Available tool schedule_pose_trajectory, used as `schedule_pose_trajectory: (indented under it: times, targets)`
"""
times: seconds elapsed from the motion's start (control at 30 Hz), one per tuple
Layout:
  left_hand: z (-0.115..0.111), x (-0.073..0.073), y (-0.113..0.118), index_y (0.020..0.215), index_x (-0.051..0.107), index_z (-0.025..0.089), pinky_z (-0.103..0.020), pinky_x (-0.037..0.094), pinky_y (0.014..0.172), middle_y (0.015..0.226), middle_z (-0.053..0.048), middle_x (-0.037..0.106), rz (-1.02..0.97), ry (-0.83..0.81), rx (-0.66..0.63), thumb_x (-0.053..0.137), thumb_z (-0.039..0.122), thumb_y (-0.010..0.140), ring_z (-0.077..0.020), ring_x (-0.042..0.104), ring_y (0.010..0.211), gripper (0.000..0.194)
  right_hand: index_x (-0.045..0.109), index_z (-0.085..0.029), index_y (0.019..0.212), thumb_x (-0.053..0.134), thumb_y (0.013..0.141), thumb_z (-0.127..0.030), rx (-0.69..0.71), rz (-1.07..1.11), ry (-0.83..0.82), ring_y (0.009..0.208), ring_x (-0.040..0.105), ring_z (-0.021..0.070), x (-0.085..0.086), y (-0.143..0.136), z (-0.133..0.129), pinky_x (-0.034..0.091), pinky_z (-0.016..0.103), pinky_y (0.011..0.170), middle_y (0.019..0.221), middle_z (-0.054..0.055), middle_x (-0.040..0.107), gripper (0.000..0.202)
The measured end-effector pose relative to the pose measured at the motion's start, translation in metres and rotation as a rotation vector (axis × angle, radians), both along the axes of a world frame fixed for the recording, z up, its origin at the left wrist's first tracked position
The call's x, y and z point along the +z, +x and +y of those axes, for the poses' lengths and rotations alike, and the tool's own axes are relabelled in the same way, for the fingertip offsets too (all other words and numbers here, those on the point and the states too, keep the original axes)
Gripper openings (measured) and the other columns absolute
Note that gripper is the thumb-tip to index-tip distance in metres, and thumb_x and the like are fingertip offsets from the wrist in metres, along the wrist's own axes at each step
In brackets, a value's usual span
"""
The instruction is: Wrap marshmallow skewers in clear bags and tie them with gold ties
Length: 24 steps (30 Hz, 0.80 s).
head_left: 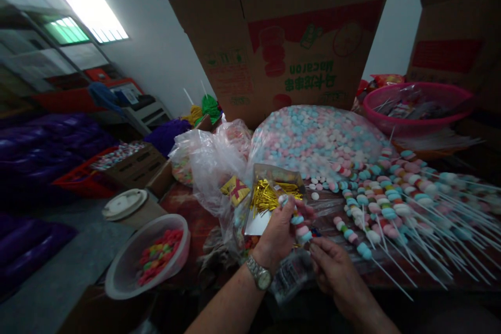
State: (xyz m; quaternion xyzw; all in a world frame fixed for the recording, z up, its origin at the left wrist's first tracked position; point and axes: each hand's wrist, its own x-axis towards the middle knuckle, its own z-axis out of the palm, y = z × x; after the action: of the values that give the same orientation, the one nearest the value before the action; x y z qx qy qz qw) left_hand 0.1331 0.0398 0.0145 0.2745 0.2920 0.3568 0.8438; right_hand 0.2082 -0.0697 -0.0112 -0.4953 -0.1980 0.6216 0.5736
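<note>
My left hand (277, 229), with a watch on the wrist, is wrapped round the upper part of a candy skewer (300, 227) of pink, white and blue pieces. The fingers of my right hand (329, 261) pinch the skewer's lower end. Below my hands lies a clear printed bag (290, 275). Just behind my left hand is a box of gold twist ties (266, 197). To the right, many finished candy skewers (387, 203) are piled with their white sticks pointing toward the front right. A single skewer (352, 237) lies nearest my right hand.
A big bag of pastel candies (317, 135) lies behind, before a cardboard box (297, 42). At the back right stands a pink basin (418, 124). On the left are a white bowl (117, 271) of colourful candies, a lidded bucket (131, 209) and a crumpled plastic bag (211, 162).
</note>
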Motion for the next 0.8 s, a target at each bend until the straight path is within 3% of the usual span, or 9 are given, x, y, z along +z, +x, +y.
schedule_pose_trajectory:
  times: [0.13,0.27,0.33,0.43,0.53,0.6,0.7,0.8]
  targets:
    - [0.02,0.012,-0.018,0.105,0.056,0.019,-0.034,0.049,0.075,0.102,-0.009,0.065,-0.195,0.023,-0.098,0.073,0.045,0.064,-0.0224,0.063,0.089,0.051,0.047,-0.018,0.068,0.065,0.069,-0.054,0.21,0.089,-0.009,0.029,0.02,0.0007,0.001,0.013,-0.004,0.012,0.014,0.029,0.042,-0.012,0.036,0.04]
    - [0.023,0.021,-0.016,0.105,0.057,0.02,-0.037,0.049,0.078,0.069,0.0,0.065,-0.252,0.039,-0.045,0.072,0.036,0.069,-0.0194,0.065,0.074,0.043,0.049,-0.018,0.071,0.063,0.069,-0.055,0.254,0.062,-0.028,0.029,0.019,0.0016,0.001,0.016,-0.004,0.013,0.016,0.029,0.044,-0.012,0.037,0.039]
    - [0.018,0.023,-0.011,0.098,0.059,0.018,-0.034,0.05,0.073,0.054,0.005,0.057,-0.186,-0.036,-0.029,0.068,0.032,0.073,-0.015,0.062,0.059,0.03,0.049,-0.019,0.066,0.057,0.074,-0.054,0.158,-0.169,0.009,0.032,0.026,0.0041,-0.001,0.017,-0.003,0.02,0.017,0.031,0.044,-0.009,0.038,0.038]
    - [0.011,0.024,-0.004,0.086,0.058,0.017,-0.034,0.051,0.067,0.053,0.004,0.055,-0.096,-0.188,0.039,0.062,0.036,0.078,-0.0126,0.058,0.052,0.021,0.058,-0.018,0.07,0.047,0.084,-0.041,-0.061,-0.796,0.207,0.052,0.052,0.0137,-0.008,0.02,-0.006,0.041,0.024,0.048,0.057,0.0,0.055,0.029]
    - [0.006,0.023,0.0,0.078,0.055,0.016,-0.033,0.051,0.062,0.051,0.002,0.055,-0.023,-0.249,0.142,0.057,0.043,0.081,-0.0137,0.057,0.051,0.027,0.064,-0.018,0.084,0.038,0.088,-0.024,-0.188,-1.3,0.349,0.068,0.06,0.0188,-0.018,0.02,-0.011,0.046,0.028,0.062,0.073,0.007,0.064,0.026]
    - [0.003,0.021,0.003,0.076,0.054,0.016,-0.031,0.05,0.06,0.05,0.002,0.055,0.018,-0.224,0.22,0.056,0.046,0.08,-0.0135,0.057,0.05,0.031,0.064,-0.016,0.089,0.036,0.088,-0.019,-0.208,-1.449,0.378,0.067,0.061,0.0189,-0.023,0.015,-0.014,0.047,0.027,0.061,0.074,0.009,0.065,0.029]
    - [-0.004,0.018,0.009,0.074,0.054,0.016,-0.027,0.049,0.056,0.048,0.002,0.054,0.083,-0.179,0.276,0.057,0.053,0.076,-0.0127,0.056,0.047,0.038,0.063,-0.016,0.091,0.035,0.089,-0.019,-0.179,-1.355,0.429,0.069,0.061,0.0191,-0.021,0.006,-0.013,0.048,0.027,0.061,0.077,0.01,0.066,0.029]
    - [-0.012,0.013,0.011,0.071,0.054,0.016,-0.027,0.048,0.054,0.047,0.002,0.052,0.101,-0.151,0.23,0.059,0.058,0.072,-0.0129,0.055,0.046,0.042,0.06,-0.018,0.082,0.04,0.089,-0.031,-0.118,-0.947,0.343,0.063,0.058,0.0165,-0.012,0.002,-0.008,0.046,0.025,0.057,0.068,0.004,0.062,0.025]
